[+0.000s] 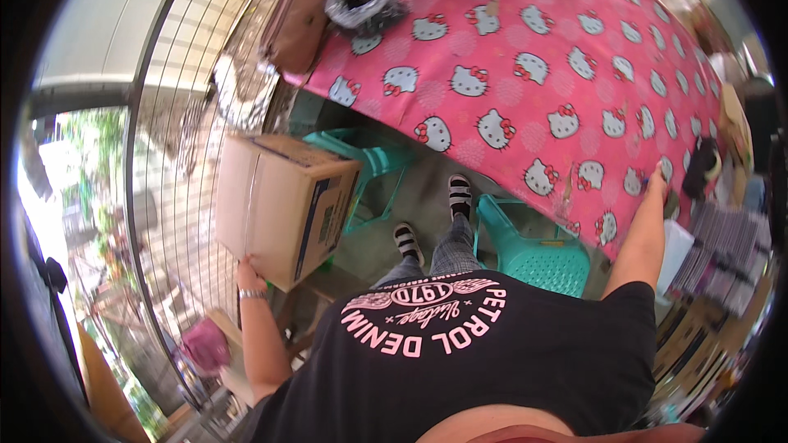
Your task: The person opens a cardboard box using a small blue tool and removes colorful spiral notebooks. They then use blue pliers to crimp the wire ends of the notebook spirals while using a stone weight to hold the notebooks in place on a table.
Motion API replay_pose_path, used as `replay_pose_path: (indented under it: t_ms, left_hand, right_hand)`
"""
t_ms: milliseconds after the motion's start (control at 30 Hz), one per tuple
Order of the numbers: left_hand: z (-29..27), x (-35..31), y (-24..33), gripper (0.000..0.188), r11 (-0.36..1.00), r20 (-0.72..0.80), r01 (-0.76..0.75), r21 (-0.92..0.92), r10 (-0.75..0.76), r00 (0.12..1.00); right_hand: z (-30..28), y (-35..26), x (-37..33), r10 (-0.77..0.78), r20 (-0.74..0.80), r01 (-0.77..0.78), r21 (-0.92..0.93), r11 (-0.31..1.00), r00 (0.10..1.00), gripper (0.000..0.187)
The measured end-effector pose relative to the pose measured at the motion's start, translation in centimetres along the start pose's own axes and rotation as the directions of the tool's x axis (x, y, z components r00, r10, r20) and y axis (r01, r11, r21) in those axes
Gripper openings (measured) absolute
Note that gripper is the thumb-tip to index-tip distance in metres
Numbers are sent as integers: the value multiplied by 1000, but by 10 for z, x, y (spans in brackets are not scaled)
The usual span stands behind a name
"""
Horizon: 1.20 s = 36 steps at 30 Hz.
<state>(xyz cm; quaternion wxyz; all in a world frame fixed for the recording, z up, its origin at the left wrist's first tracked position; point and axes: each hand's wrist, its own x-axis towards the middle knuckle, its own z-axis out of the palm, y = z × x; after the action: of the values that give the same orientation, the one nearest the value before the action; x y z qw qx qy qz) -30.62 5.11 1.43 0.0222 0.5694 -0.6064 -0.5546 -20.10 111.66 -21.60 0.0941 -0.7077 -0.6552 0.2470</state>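
Observation:
On my left stands a brown cardboard box [275, 205], closed, with a strip of tape down one side and dark printing on another. My left hand [249, 271] is at its lower near edge, with the fingers bent against the cardboard. A bracelet circles that wrist. Over to the right, my right arm stretches out to a table covered with a pink cartoon-cat cloth [509, 86]. My right hand [659, 181] lies at the cloth near the table's right part and holds nothing that I can see. Its fingers look small and stretched out.
Teal plastic stools [538, 256] stand beneath and before the table. A brown bag [297, 25] and a plastic bag [359, 0] lie at its far left corner. Stacked printed bundles [722, 250] are on the right. A wire-mesh screen [168, 115] runs along the left.

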Motion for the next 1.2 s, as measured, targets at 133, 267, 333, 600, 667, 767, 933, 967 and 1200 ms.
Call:
replay_pose_path:
  t_ms: [133, 267, 333, 600, 667, 767, 933, 967, 1200]
  left_hand:
    - [22, -24, -11, 39, 949, -92, -36, 312, 68, 993]
    - [22, -27, -15, 32, 866, -62, -113, 488, 163, 985]
    - [25, -27, -26, 30, 976, -149, -109, 191, 138, 979]
    - [18, -44, -40, 23, 983, -63, -155, -100, 149, 987]
    - [26, -66, -37, 20, 982, -36, -146, -119, 143, 989]
    - [12, -79, -41, 21, 940, 30, -42, -338, 55, 998]
    - [-5, -71, -58, 15, 850, 96, 15, -526, 42, 995]
    - [-8, -67, -61, 17, 828, 123, 42, -559, 33, 992]
    - [-13, -52, -63, 19, 756, 239, 172, -631, -21, 971]
  right_hand:
    - [4, -52, -42, -263, -127, 169, -496, 852, 956, 58]
    - [18, -87, -140, -430, 65, 377, -609, 697, 900, 39]
    - [33, -83, -192, -659, 247, 702, -304, 644, 711, 40]
    - [113, -288, -653, -743, 372, 499, 865, 59, -557, 36]
    - [141, -328, -718, -647, 251, 463, 868, -179, -720, 36]
    - [162, -364, -792, -425, 291, 465, 791, -398, -857, 40]
    - [152, -360, -835, -288, 398, 490, 740, -460, -871, 37]
    - [151, -356, -833, -308, 406, 508, 736, -447, -860, 36]
    - [147, -350, -819, -380, 444, 577, 712, -399, -811, 34]
